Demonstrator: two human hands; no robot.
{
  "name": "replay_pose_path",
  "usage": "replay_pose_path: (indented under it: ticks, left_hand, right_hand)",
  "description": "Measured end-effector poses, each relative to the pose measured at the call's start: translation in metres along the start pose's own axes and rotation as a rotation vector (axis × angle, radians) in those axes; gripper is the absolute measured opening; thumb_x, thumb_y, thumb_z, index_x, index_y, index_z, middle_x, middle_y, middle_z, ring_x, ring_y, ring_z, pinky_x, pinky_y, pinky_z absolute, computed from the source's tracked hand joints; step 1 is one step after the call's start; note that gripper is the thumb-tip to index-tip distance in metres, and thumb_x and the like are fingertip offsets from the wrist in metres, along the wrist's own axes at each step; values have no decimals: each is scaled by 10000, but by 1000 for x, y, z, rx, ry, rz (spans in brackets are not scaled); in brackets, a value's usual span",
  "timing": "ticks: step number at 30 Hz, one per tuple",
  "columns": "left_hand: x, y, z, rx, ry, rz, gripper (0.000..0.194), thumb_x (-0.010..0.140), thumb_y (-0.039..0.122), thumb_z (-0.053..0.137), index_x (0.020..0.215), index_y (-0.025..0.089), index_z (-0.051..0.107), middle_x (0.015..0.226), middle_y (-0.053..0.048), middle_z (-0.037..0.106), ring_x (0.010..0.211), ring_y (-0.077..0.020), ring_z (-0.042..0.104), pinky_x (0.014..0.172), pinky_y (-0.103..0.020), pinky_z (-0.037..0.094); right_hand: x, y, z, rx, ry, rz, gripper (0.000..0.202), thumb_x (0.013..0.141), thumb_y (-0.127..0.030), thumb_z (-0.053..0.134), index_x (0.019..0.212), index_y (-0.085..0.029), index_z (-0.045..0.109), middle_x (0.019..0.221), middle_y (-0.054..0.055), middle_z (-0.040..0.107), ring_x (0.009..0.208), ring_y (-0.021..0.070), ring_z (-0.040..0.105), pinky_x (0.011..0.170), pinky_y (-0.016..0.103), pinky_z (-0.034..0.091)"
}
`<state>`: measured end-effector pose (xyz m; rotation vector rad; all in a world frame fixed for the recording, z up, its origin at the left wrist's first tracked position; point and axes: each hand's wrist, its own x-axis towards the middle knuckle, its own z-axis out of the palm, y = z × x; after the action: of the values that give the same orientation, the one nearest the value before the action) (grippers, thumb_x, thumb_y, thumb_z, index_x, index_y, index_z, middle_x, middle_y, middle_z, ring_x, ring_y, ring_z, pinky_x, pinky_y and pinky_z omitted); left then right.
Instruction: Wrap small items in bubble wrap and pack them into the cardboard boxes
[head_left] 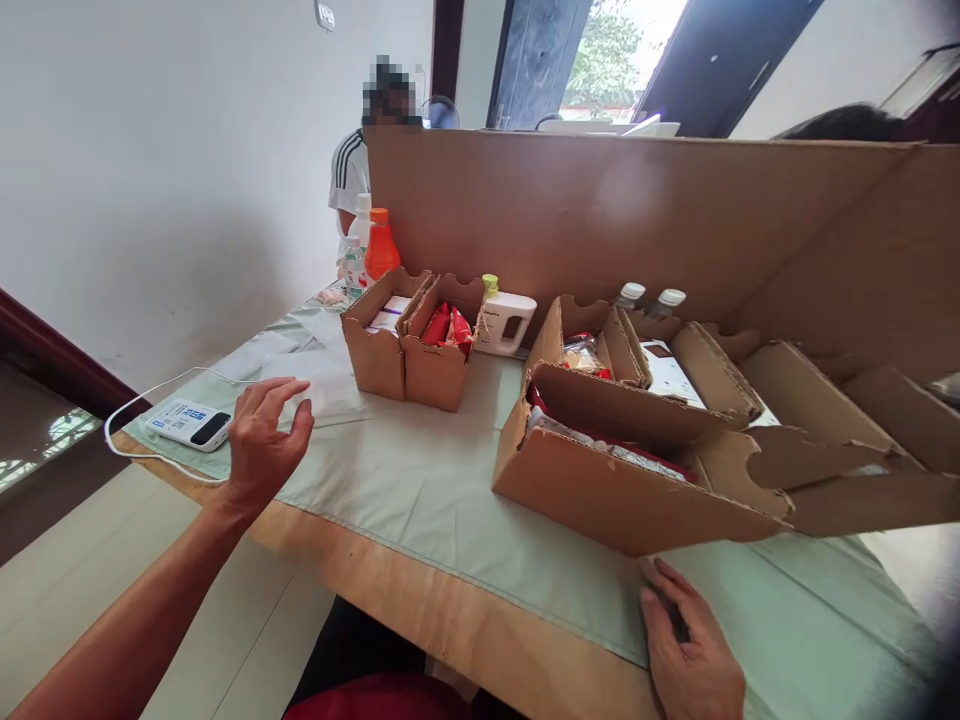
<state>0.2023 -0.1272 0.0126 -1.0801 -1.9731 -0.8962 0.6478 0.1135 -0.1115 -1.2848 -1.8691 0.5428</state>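
- Left hand (266, 435), thumb and fingers spread wide, hovers beside a white corded device (191, 425).
- Right hand (694, 645), finger gap narrow, curls near a packed cardboard box (570, 495).
- Beyond both, a white jug (495, 325) stands beside smaller boxes (435, 385).

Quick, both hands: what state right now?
Left hand: open, nothing in it, near the white device.
Right hand: loosely open, no item visible, below the nearest cardboard box.

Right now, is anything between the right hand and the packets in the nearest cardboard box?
Yes: the near wall of the box stands between the right hand and the packets. Nothing visible covers the open top.
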Motion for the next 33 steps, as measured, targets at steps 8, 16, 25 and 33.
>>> replay_pose_path:
  ticks: [8,16,25,33]
  left_hand:
    - [-57,115,9,-418,-365,383,298,913,61,482,972,250,705,968,-63,695,1066,-244,645,1021,-460,482]
    - [-142,211,16,-785,-790,641,237,859,158,598,1074,217,677,1372,-138,613,1403,-316,445,1212,-547,307]
    - [-123,64,12,-61,-571,-126,449,904,347,553,1317,172,591,1420,-226,532,1315,-414,499,1099,-623,392]
    - [-136,30,7,19,-558,-279,303,857,466,518,917,203,654,1239,-181,656,1177,-385,587,1043,-561,447]
  right_hand:
    - [-54,-45,8,188,-71,34,392,911,-520,572,1020,-175,724,1181,150,733,1091,293,689,924,439,555]
    - [-60,-75,1,520,-471,209,488,944,-598,557,1229,-218,668,1284,140,710,1120,268,712,961,411,578]
    - [-63,-73,16,287,-455,179,668,871,-554,623,1417,-182,526,1315,170,677,1040,270,699,840,422,571]
    - [-58,-98,47,-35,-375,-38,470,900,-326,526,1339,-197,637,990,96,744,883,267,671,882,473,533]
